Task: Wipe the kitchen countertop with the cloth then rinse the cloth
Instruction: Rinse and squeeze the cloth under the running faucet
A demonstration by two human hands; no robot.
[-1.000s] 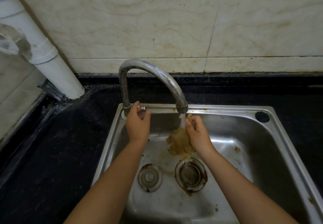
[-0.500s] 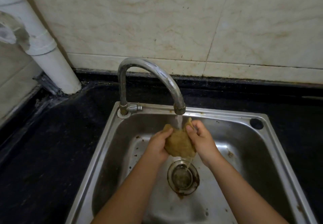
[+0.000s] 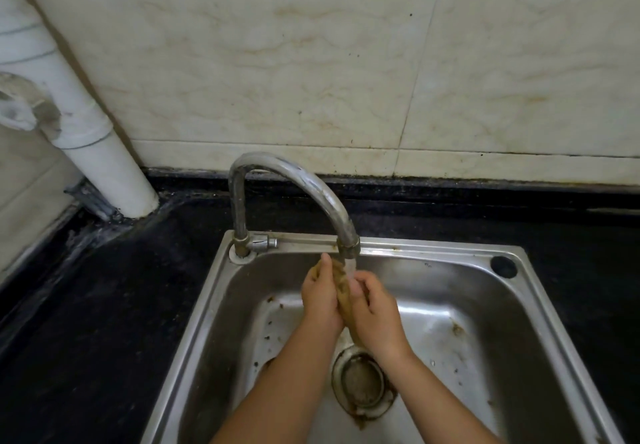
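We hold the cloth under the tap so the running water goes through it and drains into the sink rather than onto the dark desk. Our left hand and right hand press it from either side, fingers curled and clamped on it. The brownish cloth sits squeezed between both palms, above the drain, its top end right at the spout.
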